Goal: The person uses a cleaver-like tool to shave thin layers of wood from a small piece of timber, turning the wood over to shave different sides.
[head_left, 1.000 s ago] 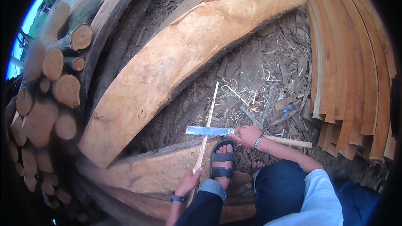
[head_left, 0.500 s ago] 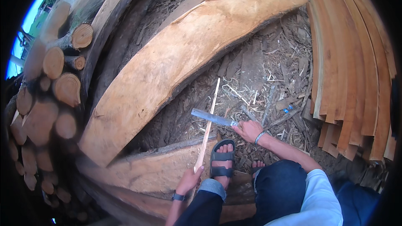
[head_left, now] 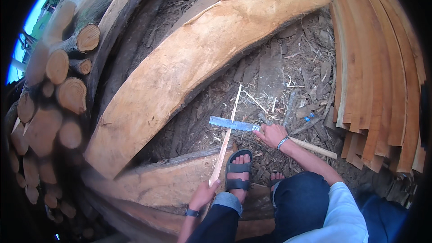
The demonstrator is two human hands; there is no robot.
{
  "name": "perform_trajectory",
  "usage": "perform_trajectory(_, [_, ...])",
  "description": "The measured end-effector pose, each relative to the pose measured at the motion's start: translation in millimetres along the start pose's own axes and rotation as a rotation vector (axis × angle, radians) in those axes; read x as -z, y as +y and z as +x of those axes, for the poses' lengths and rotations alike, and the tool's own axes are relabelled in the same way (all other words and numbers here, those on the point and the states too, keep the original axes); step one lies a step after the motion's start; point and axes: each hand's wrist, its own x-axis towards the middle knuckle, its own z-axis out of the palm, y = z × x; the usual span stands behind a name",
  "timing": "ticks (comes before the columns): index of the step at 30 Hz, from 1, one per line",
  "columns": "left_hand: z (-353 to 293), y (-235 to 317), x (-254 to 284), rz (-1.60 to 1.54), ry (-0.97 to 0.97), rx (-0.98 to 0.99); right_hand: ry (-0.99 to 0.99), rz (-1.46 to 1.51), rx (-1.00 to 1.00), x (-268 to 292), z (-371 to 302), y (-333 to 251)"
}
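Note:
My left hand (head_left: 204, 195) is closed around the lower part of a thin, pale wood strip (head_left: 223, 149), which slants up and away from me. My right hand (head_left: 272, 135) grips a handsaw just behind its blade. The toothed metal blade (head_left: 231, 123) lies crosswise over the strip, and whether its edge touches the wood I cannot tell. Past my right wrist sticks out the saw's light wooden handle (head_left: 317, 148). Beside the strip, my sandalled left foot (head_left: 239, 171) rests near the edge of a timber slab (head_left: 166, 180).
A large curved slab (head_left: 180, 72) spans the ground ahead. Cut logs (head_left: 72, 95) are stacked at left, and long sawn boards (head_left: 375, 72) lie at right. Bark and wood shavings (head_left: 270, 99) litter the ground between, with a small blue scrap (head_left: 308, 117) among them.
The saw and my right hand have shifted slightly right, and the saw has turned so its handle shows beyond my wrist. The strip's far end has swung a little right.

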Motion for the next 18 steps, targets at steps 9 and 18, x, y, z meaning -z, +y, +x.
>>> perform_trajectory(9, [0, 2, 1, 0.027, -0.016, 0.028, -0.026, 0.037, -0.021, -1, -3, -5])
perform_trajectory(18, [-5, 1, 0, 0.088, -0.020, -0.044, -0.040, -0.152, 0.351, -14, -30, -7])
